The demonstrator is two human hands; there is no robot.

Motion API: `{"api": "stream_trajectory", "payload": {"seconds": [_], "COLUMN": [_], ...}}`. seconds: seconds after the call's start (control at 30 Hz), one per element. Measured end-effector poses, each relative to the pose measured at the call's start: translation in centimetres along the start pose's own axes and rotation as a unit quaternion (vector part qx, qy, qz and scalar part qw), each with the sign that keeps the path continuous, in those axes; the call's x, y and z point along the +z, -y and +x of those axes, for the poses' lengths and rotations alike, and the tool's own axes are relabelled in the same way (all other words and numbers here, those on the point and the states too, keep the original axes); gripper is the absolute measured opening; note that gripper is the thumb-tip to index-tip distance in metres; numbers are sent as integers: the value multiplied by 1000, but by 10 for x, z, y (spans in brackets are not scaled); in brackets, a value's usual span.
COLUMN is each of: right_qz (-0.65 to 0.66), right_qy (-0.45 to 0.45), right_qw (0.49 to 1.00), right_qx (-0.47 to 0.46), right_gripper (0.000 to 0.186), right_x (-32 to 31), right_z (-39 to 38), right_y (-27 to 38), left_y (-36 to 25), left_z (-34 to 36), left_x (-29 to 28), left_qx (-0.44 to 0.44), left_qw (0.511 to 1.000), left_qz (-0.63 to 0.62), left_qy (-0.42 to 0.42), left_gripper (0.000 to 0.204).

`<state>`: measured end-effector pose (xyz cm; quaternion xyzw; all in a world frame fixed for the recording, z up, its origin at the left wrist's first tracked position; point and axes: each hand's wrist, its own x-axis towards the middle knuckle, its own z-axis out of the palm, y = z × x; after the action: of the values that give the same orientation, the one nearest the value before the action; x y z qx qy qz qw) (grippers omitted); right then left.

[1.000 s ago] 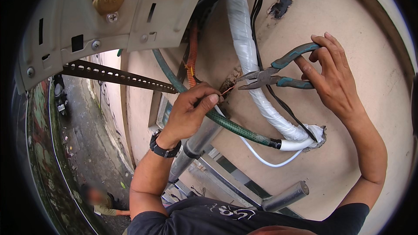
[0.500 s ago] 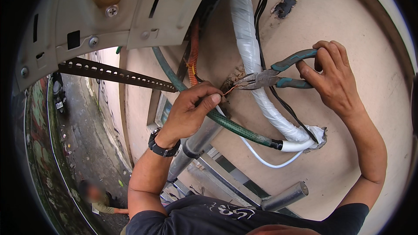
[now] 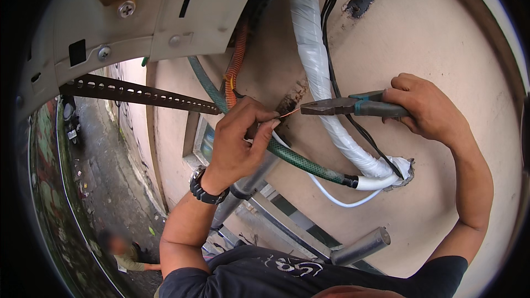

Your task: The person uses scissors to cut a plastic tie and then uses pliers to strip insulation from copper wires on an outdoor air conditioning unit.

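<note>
My left hand [image 3: 240,135] pinches a thin wire between thumb and fingertips, beside an orange corrugated conduit. Bare copper strands [image 3: 290,113] stick out of the pinch to the right. With its fingers wrapped round teal-and-grey handles, my right hand [image 3: 428,107] grips a pair of pliers [image 3: 334,106]. The closed-looking jaws point left and meet the tip of the copper; whether they clamp it is too small to tell. Just below my left fingertips runs a green braided hose [image 3: 306,168]. Behind the pliers passes a white-wrapped pipe bundle [image 3: 316,49].
A beige metal housing [image 3: 160,27] overhangs the upper left, above a perforated angle bracket [image 3: 143,95]. Black cables [image 3: 329,16] run down the wall into a hole. Metal tubes [image 3: 361,246] stand below my arms. Far down are an alley [image 3: 110,171], a motorbike and a person.
The pliers' handles have come together and the tool has rolled over, its jaws still at the copper. My right hand has dropped slightly; the copper looks straighter.
</note>
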<state>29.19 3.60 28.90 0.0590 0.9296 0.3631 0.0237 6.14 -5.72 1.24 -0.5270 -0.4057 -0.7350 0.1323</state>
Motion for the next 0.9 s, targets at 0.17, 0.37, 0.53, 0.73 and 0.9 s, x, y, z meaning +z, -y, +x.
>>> {"api": "stream_trajectory", "payload": {"seconds": [0.17,0.37,0.53,0.73,0.9], "right_qz": [481,442,33,-220,-253], "right_qy": [313,225,-66,-213,-252], "right_qw": [815,860,996,951,934], "right_qx": [83,120,53,35,17], "right_gripper": [33,28,15,21,18], "right_x": [-10,-22,-5,7,12], "right_z": [5,-7,-19,-12,-5], "right_y": [-22,-31,18,27,24], "left_y": [13,8,0,-2,-1], "left_z": [-7,-5,-7,-2,4], "left_x": [17,23,13,5,-4], "left_qx": [245,108,6,-18,-54], "left_qw": [952,985,997,995,986], "left_qz": [167,61,-48,-99,-145], "left_qy": [-80,-123,-66,-3,67], "left_gripper": [20,11,13,20,22]}}
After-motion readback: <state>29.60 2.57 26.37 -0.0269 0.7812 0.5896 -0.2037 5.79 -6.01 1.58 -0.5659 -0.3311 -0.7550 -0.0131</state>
